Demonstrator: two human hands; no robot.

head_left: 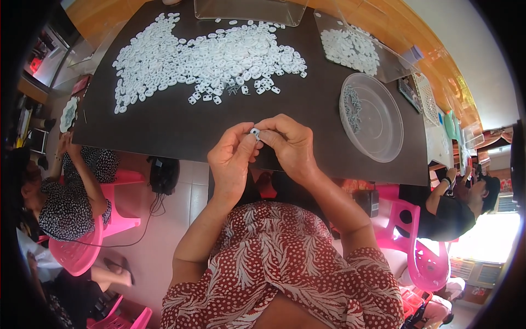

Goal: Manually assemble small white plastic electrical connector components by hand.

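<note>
Over the near edge of the dark table, my left hand (234, 156) and my right hand (289, 143) meet fingertip to fingertip. Between them they pinch a small white plastic piece (255, 132) with a dark hole in it. My fingers cover most of it, so any smaller part there is hidden. Beyond my hands, a broad heap of similar white oval pieces (219, 57) spreads across the table. At its near edge lie a few loose white pieces (205, 97) with dark holes and a little cluster of small grey metal parts (234, 89).
To the right stands a round clear plastic tray (390, 129) with grey metal parts (352, 109) along its left side. Behind it, a clear bin (392, 68) holds more white pieces (350, 49). Another clear container (252, 12) sits at the far edge. People on pink chairs (82, 249) flank me.
</note>
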